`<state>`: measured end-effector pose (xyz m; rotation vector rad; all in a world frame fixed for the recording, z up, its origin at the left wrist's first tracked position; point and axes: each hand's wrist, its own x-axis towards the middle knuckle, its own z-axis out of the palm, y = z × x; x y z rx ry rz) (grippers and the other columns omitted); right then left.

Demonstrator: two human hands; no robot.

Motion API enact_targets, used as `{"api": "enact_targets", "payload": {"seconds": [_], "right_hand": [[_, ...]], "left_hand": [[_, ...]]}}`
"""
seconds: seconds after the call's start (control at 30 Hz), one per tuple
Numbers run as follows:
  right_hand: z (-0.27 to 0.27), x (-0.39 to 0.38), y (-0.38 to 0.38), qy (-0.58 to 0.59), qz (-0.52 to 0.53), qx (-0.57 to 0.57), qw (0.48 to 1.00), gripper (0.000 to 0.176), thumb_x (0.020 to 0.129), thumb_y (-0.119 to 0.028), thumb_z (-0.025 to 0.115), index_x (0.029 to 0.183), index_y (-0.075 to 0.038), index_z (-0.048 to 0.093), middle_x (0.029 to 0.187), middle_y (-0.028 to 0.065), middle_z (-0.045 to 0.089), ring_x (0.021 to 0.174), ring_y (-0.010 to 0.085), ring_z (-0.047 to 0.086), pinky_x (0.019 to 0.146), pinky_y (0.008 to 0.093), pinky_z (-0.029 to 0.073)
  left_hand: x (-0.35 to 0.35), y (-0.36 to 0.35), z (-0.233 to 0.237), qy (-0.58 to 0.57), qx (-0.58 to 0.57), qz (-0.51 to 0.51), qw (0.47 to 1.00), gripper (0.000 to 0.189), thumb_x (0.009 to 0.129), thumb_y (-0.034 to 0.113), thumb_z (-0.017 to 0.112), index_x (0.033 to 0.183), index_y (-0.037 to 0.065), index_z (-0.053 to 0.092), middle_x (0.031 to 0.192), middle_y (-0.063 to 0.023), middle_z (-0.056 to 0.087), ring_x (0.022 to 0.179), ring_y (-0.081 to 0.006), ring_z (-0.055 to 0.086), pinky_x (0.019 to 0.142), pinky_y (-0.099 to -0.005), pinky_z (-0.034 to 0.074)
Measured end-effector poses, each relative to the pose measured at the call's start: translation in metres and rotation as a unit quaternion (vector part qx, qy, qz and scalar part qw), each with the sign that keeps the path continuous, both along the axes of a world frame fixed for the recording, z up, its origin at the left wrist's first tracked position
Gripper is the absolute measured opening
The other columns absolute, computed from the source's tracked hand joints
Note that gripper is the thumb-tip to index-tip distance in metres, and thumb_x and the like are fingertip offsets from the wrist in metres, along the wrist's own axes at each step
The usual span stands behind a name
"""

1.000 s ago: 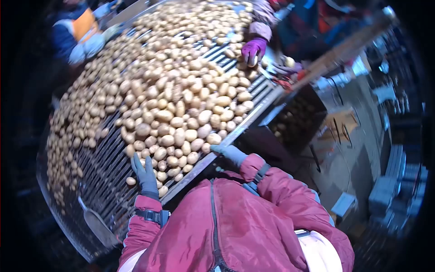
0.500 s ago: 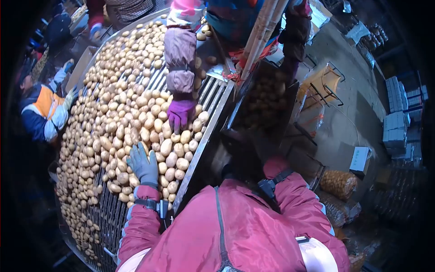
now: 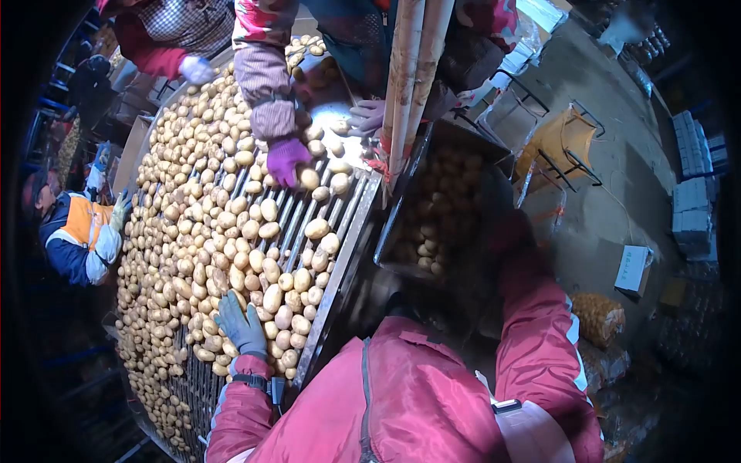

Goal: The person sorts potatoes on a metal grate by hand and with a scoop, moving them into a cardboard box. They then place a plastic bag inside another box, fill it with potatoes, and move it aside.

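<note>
My left hand (image 3: 241, 324), in a grey-green glove, lies on the near side of a pile of potatoes (image 3: 220, 262) with its fingers spread. Slatted bars (image 3: 292, 220) show between the potatoes. Over at the right, my right arm reaches forward to a dark metal bin (image 3: 397, 266) that also has potatoes (image 3: 444, 197) in it. My right hand (image 3: 498, 193) is dark and smeared at the bin's right side; its fingers cannot be made out.
Across from me, a co-worker's purple-gloved hand (image 3: 288, 160) touches potatoes. Wooden poles (image 3: 409, 85) rise between sorting table and bin. Other people stand at the far and left sides. A yellow folding seat (image 3: 563, 143), a white box (image 3: 631, 268) and a potato sack (image 3: 598, 316) are at right.
My right arm has stretched forward and right along the bin. My left hand stays on the potatoes. The co-worker's purple glove has drawn back, and more slats show there.
</note>
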<state>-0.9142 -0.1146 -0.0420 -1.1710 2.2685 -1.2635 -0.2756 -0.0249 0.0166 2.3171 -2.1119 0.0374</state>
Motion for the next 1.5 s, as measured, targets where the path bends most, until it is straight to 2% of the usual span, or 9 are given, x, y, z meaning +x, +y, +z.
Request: {"api": "enact_targets", "payload": {"seconds": [0.17,0.27,0.3,0.37,0.4,0.53,0.6,1.03,1.5], "right_hand": [[-0.05,-0.059,-0.063,0.231,0.192,0.31,0.902,0.027,0.107,-0.026,0.049,0.117,-0.006,0.065,0.101,0.0117,0.07,0.1,0.0299,0.069,0.084,0.0412,0.054],[-0.207,-0.128,-0.073,0.309,0.238,-0.017,0.92,0.026,0.102,-0.025,0.053,0.116,-0.007,0.066,0.103,0.0117,0.071,0.101,0.0304,0.069,0.088,0.0423,0.056],[-0.203,-0.13,-0.078,0.306,0.241,-0.015,0.921,0.026,0.102,-0.025,0.053,0.116,-0.007,0.066,0.103,0.0117,0.071,0.101,0.0304,0.069,0.088,0.0423,0.056],[-0.18,-0.135,-0.079,0.447,0.326,0.174,0.815,0.029,0.098,-0.02,0.055,0.12,-0.007,0.067,0.11,0.0143,0.071,0.107,0.0322,0.068,0.093,0.0452,0.055],[-0.189,-0.137,-0.077,0.451,0.305,0.068,0.836,0.031,0.096,-0.019,0.056,0.122,-0.008,0.068,0.117,0.0161,0.07,0.113,0.0321,0.067,0.095,0.0461,0.054],[-0.186,-0.15,-0.077,0.438,0.331,0.051,0.834,0.032,0.097,-0.021,0.056,0.123,-0.009,0.069,0.122,0.0169,0.068,0.114,0.0297,0.066,0.095,0.0454,0.055],[-0.137,-0.122,-0.074,0.642,0.35,0.103,0.675,0.032,0.098,-0.024,0.056,0.124,-0.01,0.068,0.121,0.0161,0.069,0.114,0.0314,0.065,0.097,0.0455,0.053],[-0.114,-0.02,-0.044,0.348,0.389,0.171,0.836,0.034,0.096,-0.03,0.061,0.122,-0.009,0.068,0.117,0.0153,0.069,0.112,0.0333,0.065,0.096,0.0443,0.052],[-0.044,0.108,0.045,0.25,0.376,0.248,0.857,0.038,0.094,-0.036,0.066,0.119,-0.008,0.067,0.112,0.0144,0.069,0.109,0.0353,0.065,0.094,0.043,0.051]], "left_hand": [[-0.005,0.002,0.006,0.008,0.016,0.019,1.0,0.066,0.101,0.037,0.055,0.159,0.008,0.038,0.158,-0.0222,0.04,0.151,-0.0381,0.031,0.126,-0.0567,0.011],[-0.007,0.001,0.007,0.003,0.016,0.011,1.0,0.067,0.102,0.035,0.055,0.159,0.008,0.037,0.159,-0.0213,0.04,0.151,-0.0385,0.032,0.125,-0.0563,0.014],[-0.006,0.001,0.006,0.0,0.019,0.012,1.0,0.067,0.102,0.035,0.055,0.159,0.008,0.037,0.159,-0.0213,0.04,0.151,-0.0385,0.032,0.125,-0.0563,0.014],[-0.002,0.003,0.002,-0.016,0.012,0.005,1.0,0.066,0.102,0.033,0.055,0.16,0.008,0.036,0.16,-0.0201,0.04,0.151,-0.0386,0.032,0.125,-0.0557,0.015],[-0.001,0.004,0.002,-0.017,0.017,0.006,1.0,0.066,0.102,0.033,0.055,0.16,0.008,0.036,0.16,-0.0201,0.04,0.151,-0.0386,0.032,0.125,-0.0557,0.015],[-0.005,0.003,0.003,-0.01,0.011,0.006,1.0,0.066,0.102,0.032,0.055,0.16,0.008,0.035,0.16,-0.019,0.04,0.151,-0.038,0.031,0.125,-0.0554,0.014],[-0.004,0.002,0.003,0.005,0.01,0.009,1.0,0.066,0.101,0.03,0.056,0.16,0.008,0.035,0.16,-0.0187,0.04,0.151,-0.0377,0.031,0.126,-0.055,0.013],[-0.005,0.0,0.006,-0.002,-0.003,-0.01,1.0,0.063,0.101,0.029,0.057,0.157,0.004,0.04,0.155,-0.0214,0.045,0.148,-0.0391,0.036,0.124,-0.0537,0.019],[0.004,0.001,-0.009,-0.012,-0.017,-0.004,1.0,0.067,0.1,0.036,0.056,0.158,0.007,0.038,0.158,-0.0194,0.042,0.149,-0.0373,0.033,0.125,-0.0592,0.011]]}}
